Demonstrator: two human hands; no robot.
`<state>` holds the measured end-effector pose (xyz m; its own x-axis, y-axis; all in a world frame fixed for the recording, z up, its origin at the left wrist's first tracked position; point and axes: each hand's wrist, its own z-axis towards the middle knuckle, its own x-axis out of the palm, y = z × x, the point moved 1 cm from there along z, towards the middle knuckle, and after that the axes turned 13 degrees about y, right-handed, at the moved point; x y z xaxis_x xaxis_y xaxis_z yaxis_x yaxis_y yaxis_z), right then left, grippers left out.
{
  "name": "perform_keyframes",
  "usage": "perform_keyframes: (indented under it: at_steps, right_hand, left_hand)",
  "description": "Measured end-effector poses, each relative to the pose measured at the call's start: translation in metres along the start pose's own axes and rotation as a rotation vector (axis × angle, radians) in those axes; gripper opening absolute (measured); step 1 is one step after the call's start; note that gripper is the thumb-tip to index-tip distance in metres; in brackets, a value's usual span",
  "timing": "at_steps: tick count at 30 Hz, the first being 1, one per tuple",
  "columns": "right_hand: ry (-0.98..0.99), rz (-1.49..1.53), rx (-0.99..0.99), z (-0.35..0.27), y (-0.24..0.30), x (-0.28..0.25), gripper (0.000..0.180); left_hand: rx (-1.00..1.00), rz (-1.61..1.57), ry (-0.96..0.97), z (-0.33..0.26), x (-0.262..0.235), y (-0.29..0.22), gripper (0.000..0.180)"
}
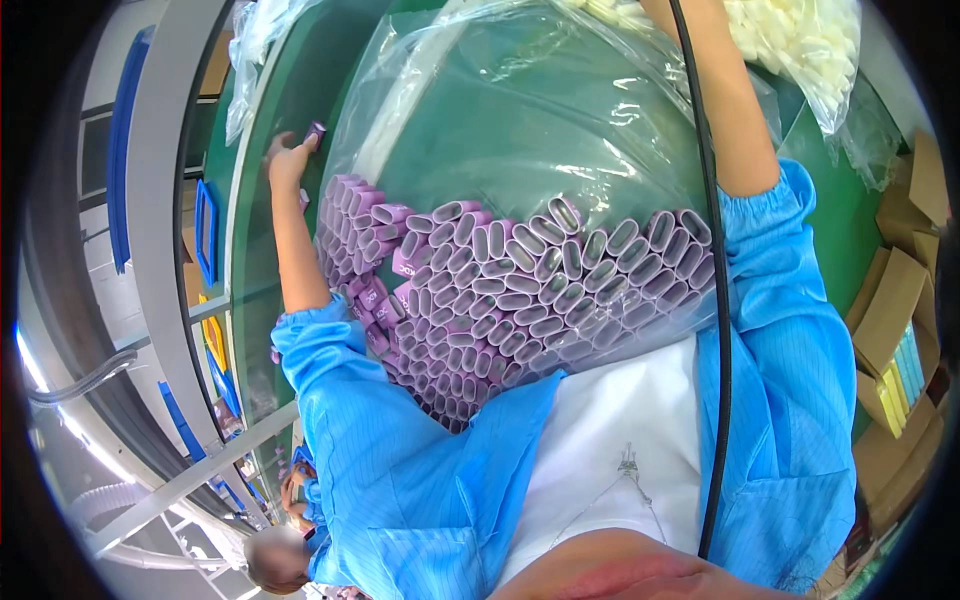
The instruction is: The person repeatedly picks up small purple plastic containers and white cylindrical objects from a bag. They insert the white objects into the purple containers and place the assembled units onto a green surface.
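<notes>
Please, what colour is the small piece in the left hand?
The piece in the left hand is purple; it shows in the head view.

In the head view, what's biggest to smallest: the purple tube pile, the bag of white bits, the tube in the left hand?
Largest: purple tube pile
Bag of white bits
Smallest: tube in left hand

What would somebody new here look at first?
Probably the big heap of purple tubes in the middle, with clear plastic around it. Next, perhaps, the left hand at the upper left, holding one purple tube. Creamy-white pieces in a bag fill the upper right.
</notes>
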<state>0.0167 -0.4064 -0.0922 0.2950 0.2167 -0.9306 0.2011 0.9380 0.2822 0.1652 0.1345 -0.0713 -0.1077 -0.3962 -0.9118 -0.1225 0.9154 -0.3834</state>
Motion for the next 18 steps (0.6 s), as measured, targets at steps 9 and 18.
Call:
perform_keyframes:
  at_steps: [9, 18]
  right_hand:
    - [-0.069, 0.049, -0.03, -0.009, 0.023, -0.003, 0.011]
    - [0.168, 1.377, -0.388, -0.007, 0.045, -0.005, 0.011]
  left_hand:
    - [1.413, 0.115, 0.736, -0.232, 0.082, -0.246, 0.031]
    - [0.754, -0.498, 0.787, -0.187, 0.08, -0.234, 0.022]
